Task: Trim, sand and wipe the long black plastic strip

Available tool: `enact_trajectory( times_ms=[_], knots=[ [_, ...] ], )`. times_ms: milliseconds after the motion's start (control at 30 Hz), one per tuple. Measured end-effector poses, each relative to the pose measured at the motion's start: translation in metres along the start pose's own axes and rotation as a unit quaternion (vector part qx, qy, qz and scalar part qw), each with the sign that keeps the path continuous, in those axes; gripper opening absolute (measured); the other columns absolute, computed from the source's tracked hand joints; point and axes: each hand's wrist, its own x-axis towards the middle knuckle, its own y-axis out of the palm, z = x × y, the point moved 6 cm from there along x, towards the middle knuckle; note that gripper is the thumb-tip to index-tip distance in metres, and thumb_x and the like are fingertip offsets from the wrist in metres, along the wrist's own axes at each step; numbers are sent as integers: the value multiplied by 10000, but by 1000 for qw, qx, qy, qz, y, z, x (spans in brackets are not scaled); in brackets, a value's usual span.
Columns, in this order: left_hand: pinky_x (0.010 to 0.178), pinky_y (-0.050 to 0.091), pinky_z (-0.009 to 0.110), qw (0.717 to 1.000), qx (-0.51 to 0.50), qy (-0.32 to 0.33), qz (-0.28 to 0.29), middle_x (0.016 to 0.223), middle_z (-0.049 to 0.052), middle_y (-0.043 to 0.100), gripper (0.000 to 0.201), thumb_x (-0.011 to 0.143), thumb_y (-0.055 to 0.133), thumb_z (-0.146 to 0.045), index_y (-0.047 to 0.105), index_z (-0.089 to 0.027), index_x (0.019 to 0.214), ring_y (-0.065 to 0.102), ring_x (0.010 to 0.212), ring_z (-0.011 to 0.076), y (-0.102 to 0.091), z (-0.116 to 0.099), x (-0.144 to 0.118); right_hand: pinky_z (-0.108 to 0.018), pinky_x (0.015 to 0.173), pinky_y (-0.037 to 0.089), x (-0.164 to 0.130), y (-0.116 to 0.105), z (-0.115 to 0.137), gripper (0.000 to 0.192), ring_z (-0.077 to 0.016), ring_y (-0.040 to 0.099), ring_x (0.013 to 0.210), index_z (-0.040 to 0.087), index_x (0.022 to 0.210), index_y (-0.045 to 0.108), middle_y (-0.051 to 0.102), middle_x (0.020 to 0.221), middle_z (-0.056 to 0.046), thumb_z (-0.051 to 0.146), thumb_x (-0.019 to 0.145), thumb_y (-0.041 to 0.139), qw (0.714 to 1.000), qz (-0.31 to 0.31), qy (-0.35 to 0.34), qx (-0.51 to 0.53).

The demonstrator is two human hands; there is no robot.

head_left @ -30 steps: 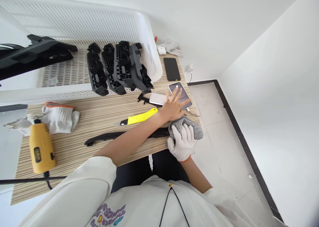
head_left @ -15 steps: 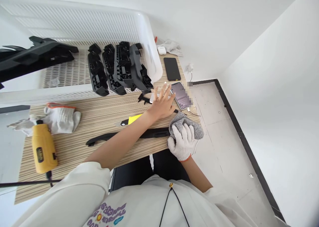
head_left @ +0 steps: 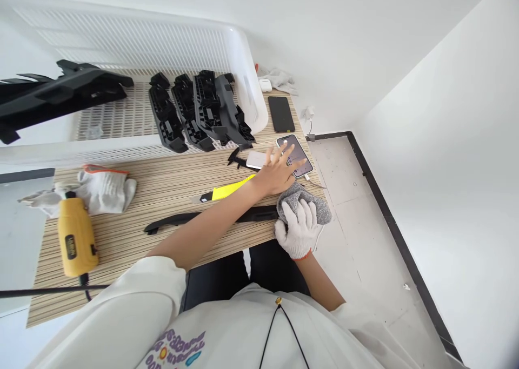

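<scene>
1. Fingers of the left hand [head_left: 279,172] are back over the lit phone [head_left: 295,154]: half a second ago that hand had slid off toward the white card-like piece beside the phone, and a second ago it rested on the screen as it does now. The hand is bare and spread flat, fingertips on the glass.
2. Judging by that back-and-forth, the person is attending to the phone while the wiping work waits.
3. Right hand [head_left: 298,229], in a white knit glove, stays pressed on a grey cloth [head_left: 308,202] just below the phone, fingers curled over it. The cloth covers the end of a long black trim strip [head_left: 211,216].
4. Beside the phone's near-left lies a yellow utility knife [head_left: 229,189]; beyond the phone sits a dark second phone [head_left: 281,114].
5. Far left of the phone, the striped wood-grain counter [head_left: 133,239] carries a yellow power tool [head_left: 76,239] and spare gloves [head_left: 103,188].
6. Behind, a white slatted crate [head_left: 243,82] holds black plastic parts [head_left: 198,109]. White walls meet a pale floor [head_left: 365,228] right of the phone.
</scene>
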Motion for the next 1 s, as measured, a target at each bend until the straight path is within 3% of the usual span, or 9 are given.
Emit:
enact_trajectory(
  times_ms=[100,333,500,700,1000],
  knots=[
    [1185,134,685,1000,-9,29,2,1668,143,250,542,952,485,-273,493,-322,1491,169,1548,397,8,-10,2,-567,1151,402,-1,2,0,483,-321,542,1313,214,1316,654,617,1314,-134,352,856,603,1000,8,1,-1],
    [1181,133,688,1000,-2,19,-4,1670,136,248,516,961,482,-314,511,-337,1476,171,1547,399,14,-9,4,-561,1151,406,-1,2,0,482,-319,544,1315,213,1318,652,612,1332,-134,348,859,592,1000,7,1,-1],
    [1193,103,695,999,6,-27,-36,1656,181,256,609,953,451,-280,393,-244,1558,160,1544,418,-5,17,10,-558,1157,402,0,1,0,476,-313,555,1306,214,1311,657,627,1312,-129,348,858,599,1000,7,5,5],
    [1171,165,726,995,1,-90,-49,1655,201,235,612,929,442,-273,424,-171,1533,156,1537,430,-11,59,21,-551,1158,405,2,0,1,470,-306,555,1305,210,1305,658,635,1297,-128,354,863,594,1000,6,4,2],
    [1195,181,695,993,-3,-112,-35,1612,177,324,566,942,431,-297,483,-175,1492,194,1524,422,-6,64,20,-548,1160,405,2,-2,1,462,-304,555,1305,213,1299,668,638,1282,-129,349,863,600,1000,4,6,-2]
  ],
)
